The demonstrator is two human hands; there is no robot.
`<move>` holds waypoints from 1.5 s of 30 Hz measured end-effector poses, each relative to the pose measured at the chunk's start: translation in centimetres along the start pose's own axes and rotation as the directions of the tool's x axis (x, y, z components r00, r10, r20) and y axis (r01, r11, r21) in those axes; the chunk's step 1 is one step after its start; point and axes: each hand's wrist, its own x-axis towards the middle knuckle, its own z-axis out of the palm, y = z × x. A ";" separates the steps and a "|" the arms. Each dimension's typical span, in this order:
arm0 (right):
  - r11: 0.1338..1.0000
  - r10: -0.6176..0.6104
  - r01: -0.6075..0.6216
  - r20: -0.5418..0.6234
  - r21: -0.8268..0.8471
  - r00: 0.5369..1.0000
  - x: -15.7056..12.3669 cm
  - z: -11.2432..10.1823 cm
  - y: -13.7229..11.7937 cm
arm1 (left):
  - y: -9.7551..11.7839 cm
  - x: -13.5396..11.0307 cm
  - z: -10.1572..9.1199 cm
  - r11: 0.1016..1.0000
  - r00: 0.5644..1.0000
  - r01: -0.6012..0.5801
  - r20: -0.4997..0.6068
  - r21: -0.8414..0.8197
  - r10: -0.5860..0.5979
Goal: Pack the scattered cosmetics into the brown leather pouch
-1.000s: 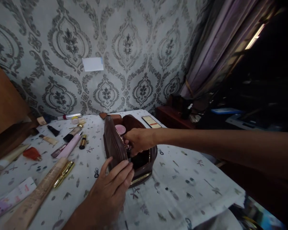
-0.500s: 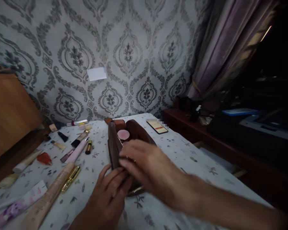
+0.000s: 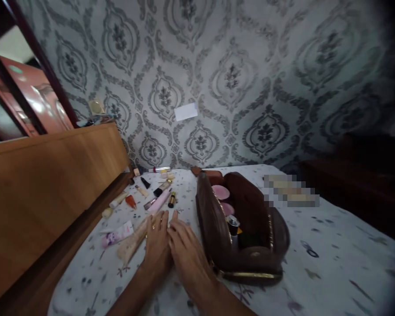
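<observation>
My left hand lies over the gold case, which shows only as glints between and beside the fingers, and along the edge of a beige squeeze tube. Its fingers are stretched forward. Close against it, my right hand is also stretched out, fingertips near the gold case, with nothing visible in it. Right of both hands, an unzipped brown cosmetic bag stands open on the patterned sheet. Inside are two pink round items and a silver-capped container.
Beyond my hands lie a pink tube, a small black-and-gold bottle, a red item and a purple-and-white tube. A wooden board borders the left. A blurred-out phone lies right of the bag.
Both hands have left the bag and moved left to the gold case and beige tube. The view has swung left, so the bag now appears further right with more of its inside visible.
</observation>
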 end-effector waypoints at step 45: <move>0.978 0.135 -0.150 0.106 0.145 0.985 -0.7 1.1 2.2 | 0.6 -2.5 3.4 0.998 0.993 0.020 0.115 -0.052 -0.014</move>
